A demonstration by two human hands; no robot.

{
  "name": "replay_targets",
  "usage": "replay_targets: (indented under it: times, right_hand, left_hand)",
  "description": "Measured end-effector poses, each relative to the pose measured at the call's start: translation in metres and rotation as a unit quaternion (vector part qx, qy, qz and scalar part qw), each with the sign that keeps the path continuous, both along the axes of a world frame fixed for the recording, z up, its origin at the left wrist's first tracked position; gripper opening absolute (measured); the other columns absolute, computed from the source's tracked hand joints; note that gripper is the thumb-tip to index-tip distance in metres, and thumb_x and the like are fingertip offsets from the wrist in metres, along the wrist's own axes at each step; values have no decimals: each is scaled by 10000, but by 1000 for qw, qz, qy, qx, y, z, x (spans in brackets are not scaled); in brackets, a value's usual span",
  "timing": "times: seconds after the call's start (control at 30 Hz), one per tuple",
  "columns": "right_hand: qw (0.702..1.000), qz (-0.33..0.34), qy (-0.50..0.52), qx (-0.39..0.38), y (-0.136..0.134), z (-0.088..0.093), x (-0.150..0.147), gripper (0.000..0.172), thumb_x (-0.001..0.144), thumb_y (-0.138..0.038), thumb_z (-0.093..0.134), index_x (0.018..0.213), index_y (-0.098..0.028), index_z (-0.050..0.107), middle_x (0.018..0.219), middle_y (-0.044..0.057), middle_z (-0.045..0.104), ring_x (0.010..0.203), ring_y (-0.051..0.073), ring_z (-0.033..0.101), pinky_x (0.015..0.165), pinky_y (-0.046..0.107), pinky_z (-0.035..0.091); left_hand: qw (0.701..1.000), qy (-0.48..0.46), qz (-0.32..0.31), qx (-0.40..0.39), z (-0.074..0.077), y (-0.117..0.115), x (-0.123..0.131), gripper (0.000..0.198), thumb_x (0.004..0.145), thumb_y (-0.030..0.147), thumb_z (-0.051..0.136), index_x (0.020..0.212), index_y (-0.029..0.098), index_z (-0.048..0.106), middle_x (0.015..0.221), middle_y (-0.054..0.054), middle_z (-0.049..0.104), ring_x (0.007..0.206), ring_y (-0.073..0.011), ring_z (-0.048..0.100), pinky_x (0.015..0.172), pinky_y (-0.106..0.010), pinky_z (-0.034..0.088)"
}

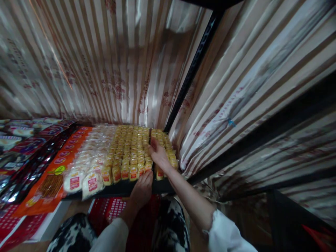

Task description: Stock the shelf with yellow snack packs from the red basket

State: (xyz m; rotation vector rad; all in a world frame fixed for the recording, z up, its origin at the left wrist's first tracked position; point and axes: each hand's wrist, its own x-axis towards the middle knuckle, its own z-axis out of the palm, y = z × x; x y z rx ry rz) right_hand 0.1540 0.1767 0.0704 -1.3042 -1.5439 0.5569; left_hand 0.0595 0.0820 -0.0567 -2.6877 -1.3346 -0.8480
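Orange packs (61, 162) far left on shelf (118, 190), white packs (89, 164) next, yellow packs (128, 147) mid-shelf. Left hand (143, 187) at shelf's front edge, touching front yellow row; fingers tucked, can't tell grip. Right hand (159, 154) flat on yellow packs further back, fingers stretched, clasping nothing. Black post (189, 77) just beyond.

Left hand (143, 189): low, near the body, back facing up, fingers together and pointing forward; grip unclear.
Right hand (158, 154): reached further ahead, palm down, fingers extended.
Right forearm: bare, stretched diagonally, white sleeve ending near the elbow.
Left forearm: sleeved almost to the wrist.
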Motion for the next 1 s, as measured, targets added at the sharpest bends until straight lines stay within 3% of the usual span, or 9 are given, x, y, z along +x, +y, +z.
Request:
replay_targets:
  times: [0.13,0.23,0.33,0.5,1.0]
  right_hand:
    - [993,-69,-81,42,-57,-7,32,283,864,-280,402,1041,-172,596,1006,88,631,940,189,579,822,330,484]
    - [986,-81,-139,41,-100,-37,50,269,874,-248,385,983,-177,621,941,88,616,916,187,573,841,346,480]
    - [981,-83,-170,47,-125,-68,53,322,873,-199,366,1094,-166,598,1038,113,590,1011,199,547,914,377,458]
    - [980,-54,-183,47,-129,-91,49,415,850,-125,345,1214,-164,540,1165,122,549,1101,198,513,955,376,453]
    - [985,-31,-166,36,-124,-101,54,550,738,-21,346,1249,-142,510,1204,129,521,1146,206,478,1005,391,412]
  left_hand:
    - [999,2,-8,53,-1,0,-2,454,788,73,339,1209,37,505,1239,-156,547,1218,-256,425,978,-409,404]
    - [996,3,-8,85,-1,-2,-3,446,815,71,310,1217,59,504,1241,-153,547,1239,-251,404,960,-419,417]
    - [996,6,-6,93,1,-3,-3,438,836,77,300,1227,72,496,1238,-152,549,1246,-245,396,947,-416,431]
    - [996,12,-19,89,4,-3,-5,409,852,91,307,1203,73,515,1236,-153,548,1252,-250,389,949,-433,437]
    - [996,66,-10,67,-2,-7,-8,381,855,111,332,1177,106,537,1238,-146,544,1237,-250,401,945,-427,420]
